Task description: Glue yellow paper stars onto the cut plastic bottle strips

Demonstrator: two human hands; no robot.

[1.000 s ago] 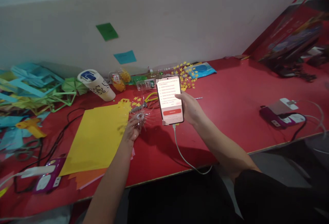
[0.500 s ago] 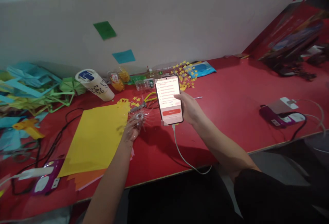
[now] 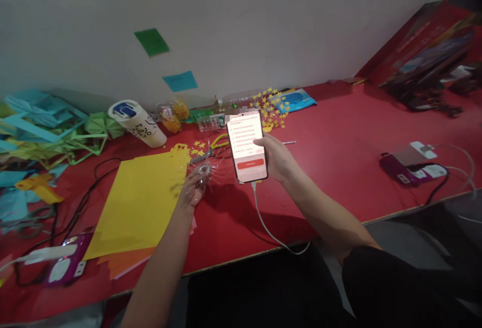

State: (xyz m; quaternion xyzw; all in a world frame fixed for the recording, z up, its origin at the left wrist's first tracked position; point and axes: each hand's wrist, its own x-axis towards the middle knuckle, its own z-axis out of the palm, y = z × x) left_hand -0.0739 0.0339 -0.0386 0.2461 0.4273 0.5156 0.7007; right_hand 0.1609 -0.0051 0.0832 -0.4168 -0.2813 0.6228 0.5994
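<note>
My right hand (image 3: 279,159) is wrapped round a smartphone (image 3: 246,149), with its thumb over the lit screen. On that screen are lines of text and a red button. A white charging cable (image 3: 259,217) runs from the phone's lower end toward the table's front edge. My left hand (image 3: 193,191) grips a clear plastic piece (image 3: 204,170) with thin strips spreading out from a round centre, like a cut bottle. Behind it, yellow-handled pliers (image 3: 219,142) lie partly hidden by the phone. A yellow sheet (image 3: 139,207) lies left of my left hand.
Yellow paper stars (image 3: 269,104), a blue packet (image 3: 299,101) and a white cup (image 3: 137,123) stand or lie along the wall. At left are folded paper shapes (image 3: 41,122), a yellow glue gun (image 3: 39,187) and a purple power strip (image 3: 70,260); another power strip (image 3: 399,170) lies right.
The camera view has shifted very slightly. Text on the phone's screen sits a little differently. Both hands keep their hold and have hardly moved.
</note>
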